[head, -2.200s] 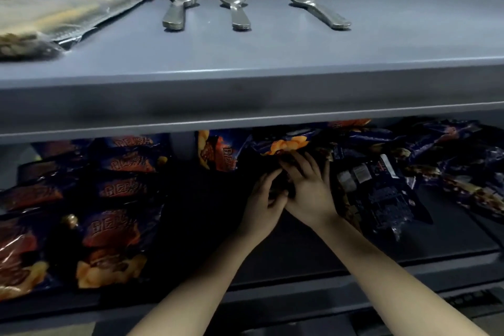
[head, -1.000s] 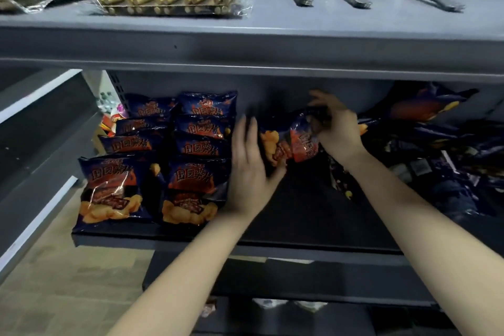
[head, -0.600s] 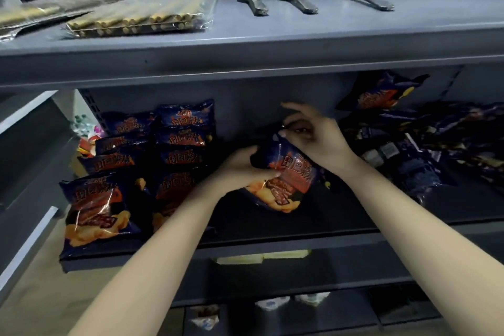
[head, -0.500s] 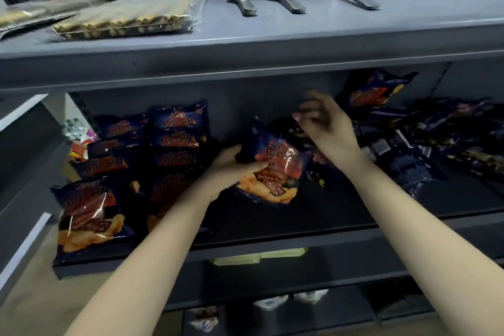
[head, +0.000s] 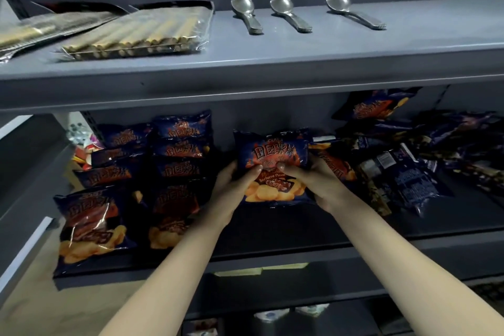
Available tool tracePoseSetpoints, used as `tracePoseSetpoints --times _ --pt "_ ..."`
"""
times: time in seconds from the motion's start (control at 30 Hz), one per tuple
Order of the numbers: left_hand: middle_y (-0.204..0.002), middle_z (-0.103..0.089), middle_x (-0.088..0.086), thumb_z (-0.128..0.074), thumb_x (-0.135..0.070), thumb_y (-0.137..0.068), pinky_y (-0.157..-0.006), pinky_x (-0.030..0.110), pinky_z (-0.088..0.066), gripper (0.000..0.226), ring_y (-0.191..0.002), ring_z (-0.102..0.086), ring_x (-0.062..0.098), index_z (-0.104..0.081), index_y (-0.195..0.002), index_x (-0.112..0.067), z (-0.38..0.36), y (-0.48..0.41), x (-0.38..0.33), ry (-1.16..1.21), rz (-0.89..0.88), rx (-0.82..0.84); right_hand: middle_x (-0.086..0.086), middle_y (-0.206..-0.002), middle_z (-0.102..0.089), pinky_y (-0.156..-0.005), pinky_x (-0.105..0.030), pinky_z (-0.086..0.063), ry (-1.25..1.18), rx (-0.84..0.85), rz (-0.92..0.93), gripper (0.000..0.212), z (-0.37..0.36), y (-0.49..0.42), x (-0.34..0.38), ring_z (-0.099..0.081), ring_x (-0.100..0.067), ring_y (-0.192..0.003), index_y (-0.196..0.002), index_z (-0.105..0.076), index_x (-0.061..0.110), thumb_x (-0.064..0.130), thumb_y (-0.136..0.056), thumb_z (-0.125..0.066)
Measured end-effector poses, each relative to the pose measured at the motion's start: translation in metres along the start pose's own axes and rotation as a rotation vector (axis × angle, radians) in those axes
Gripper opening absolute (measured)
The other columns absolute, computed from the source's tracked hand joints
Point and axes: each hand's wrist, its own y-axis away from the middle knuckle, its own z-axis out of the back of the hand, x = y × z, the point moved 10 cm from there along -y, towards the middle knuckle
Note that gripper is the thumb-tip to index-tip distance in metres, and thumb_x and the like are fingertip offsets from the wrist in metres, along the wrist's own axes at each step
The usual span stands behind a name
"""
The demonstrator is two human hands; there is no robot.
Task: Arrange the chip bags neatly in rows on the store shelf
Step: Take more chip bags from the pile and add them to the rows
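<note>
Both grips are on one bag [head: 272,154]. The left grip [head: 236,185] clasps its left edge and the right grip [head: 315,183] clasps its right edge. Fingers are curled behind, thumbs are pressed across the front, and the thumb tips nearly meet under the orange label. The bag stands upright with its face out and the chip picture low between the two wrists. Its bottom edge is right at the dark shelf [head: 286,229], though I cannot tell whether it touches.

Just left of the left grip runs the near row [head: 178,172], bags overlapping one behind another from the shelf lip to the back wall, labels showing. Further left, beside it, is the far row [head: 102,199], laid the same way, with its front bag reaching the shelf's front edge. The two rows touch side by side.

Right of the right grip it's messier. One bag lies tilted just behind that wrist, and beyond it spreads a loose heap [head: 409,172]. Some of these bags lie back side up, and one is propped high against the back wall.

Above the grips sits the top shelf [head: 354,57]. On it, three spoons [head: 290,15] lie apart in a line with their bowls toward the wall. Left of them lie two clear stick packs [head: 141,34], overlapping at their corners.
</note>
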Motion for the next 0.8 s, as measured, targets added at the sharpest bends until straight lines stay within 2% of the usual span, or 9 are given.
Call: tracePoseSetpoints --times 0.07,0.13,0.23,0.3,0.43,0.5,0.57,0.7,0.8 --pt "-0.108 -0.063 -0.016 -0.063 -0.023 -0.087 -0.084 0.012 -0.045 0.036 -0.101 -0.06 -0.002 -0.053 -0.12 -0.033 0.005 0.002 -0.008 -0.203 -0.105 -0.04 0.001 -0.108 -0.068 -0.082 -0.026 -0.053 0.041 0.024 -0.01 0.039 -0.004 -0.007 -0.008 -0.066 -0.012 -0.098 -0.113 -0.056 0.021 0.008 -0.079 -0.071" --pt "-0.126 -0.05 -0.015 -0.061 -0.028 -0.089 -0.091 0.003 -0.033 0.062 -0.116 -0.047 -0.002 -0.03 -0.143 -0.022 0.004 0.006 -0.003 -0.475 -0.164 -0.059 -0.001 -0.115 -0.066 -0.091 -0.032 -0.051 0.101 0.056 -0.042 0.044 -0.005 -0.013 -0.028 -0.063 -0.015 -0.105 -0.117 -0.054 0.022 0.01 -0.079 -0.072" --pt "-0.155 -0.015 0.004 -0.058 -0.032 -0.09 -0.107 0.016 -0.019 0.089 -0.14 -0.023 0.016 0.005 -0.148 -0.009 -0.003 0.017 0.037 -0.804 -0.047 -0.034 -0.007 -0.116 -0.066 -0.096 -0.044 -0.049 0.112 -0.02 -0.096 0.037 0.004 -0.02 -0.06 -0.062 -0.023 -0.109 -0.11 -0.058 0.023 0.012 -0.079 -0.073" --pt "-0.157 -0.003 0.007 -0.052 -0.035 -0.093 -0.112 0.026 -0.018 0.087 -0.142 -0.016 0.021 0.012 -0.148 -0.013 -0.007 0.025 0.054 -0.924 -0.031 -0.009 -0.011 -0.116 -0.065 -0.095 -0.048 -0.049 0.067 -0.081 -0.116 0.035 0.007 -0.029 -0.07 -0.062 -0.026 -0.107 -0.109 -0.059 0.021 0.009 -0.079 -0.072" --pt "-0.157 0.013 0.007 -0.033 -0.05 -0.094 -0.115 0.032 -0.004 0.078 -0.145 0.006 0.022 0.013 -0.148 -0.019 -0.007 0.033 0.069 -1.116 -0.071 0.041 -0.008 -0.113 -0.065 -0.095 -0.047 -0.049 0.108 -0.13 -0.107 0.04 0.004 -0.057 -0.07 -0.063 -0.023 -0.103 -0.112 -0.057 0.017 0.012 -0.077 -0.075" --pt "-0.152 0.028 0.006 -0.022 -0.058 -0.087 -0.11 0.031 0.007 0.078 -0.14 0.022 0.022 0.012 -0.148 -0.022 -0.006 0.035 0.076 -1.188 -0.063 0.052 -0.005 -0.112 -0.066 -0.096 -0.046 -0.049 0.164 -0.183 -0.069 0.043 0.005 -0.072 -0.066 -0.062 -0.02 -0.104 -0.112 -0.056 0.019 0.016 -0.075 -0.077" --pt "-0.148 0.034 0.003 -0.014 -0.061 -0.083 -0.107 0.031 0.011 0.078 -0.135 0.028 0.019 0.009 -0.149 -0.024 -0.01 0.036 0.084 -1.244 -0.059 0.096 -0.002 -0.114 -0.065 -0.098 -0.044 -0.048 0.193 -0.21 -0.006 0.045 0.004 -0.089 -0.06 -0.061 -0.019 -0.106 -0.114 -0.054 0.022 0.015 -0.076 -0.077" --pt "-0.158 0.007 0.006 -0.006 -0.058 -0.084 -0.11 0.033 0.013 0.075 -0.145 0.009 0.023 -0.008 -0.15 -0.023 -0.015 0.034 0.093 -1.322 -0.083 0.169 -0.004 -0.121 -0.062 -0.1 -0.042 -0.046 0.173 -0.149 0.0 0.048 -0.013 -0.124 -0.058 -0.059 -0.019 -0.111 -0.12 -0.049 0.02 0.009 -0.08 -0.073" --pt "-0.158 0.001 0.005 -0.004 -0.059 -0.083 -0.112 0.033 0.012 0.076 -0.145 0.007 0.024 -0.011 -0.149 -0.022 -0.015 0.033 0.092 -1.315 -0.086 0.169 -0.007 -0.121 -0.061 -0.096 -0.039 -0.048 0.2 -0.124 -0.001 0.05 -0.029 -0.149 -0.057 -0.059 -0.021 -0.11 -0.125 -0.048 0.011 0.008 -0.081 -0.071"
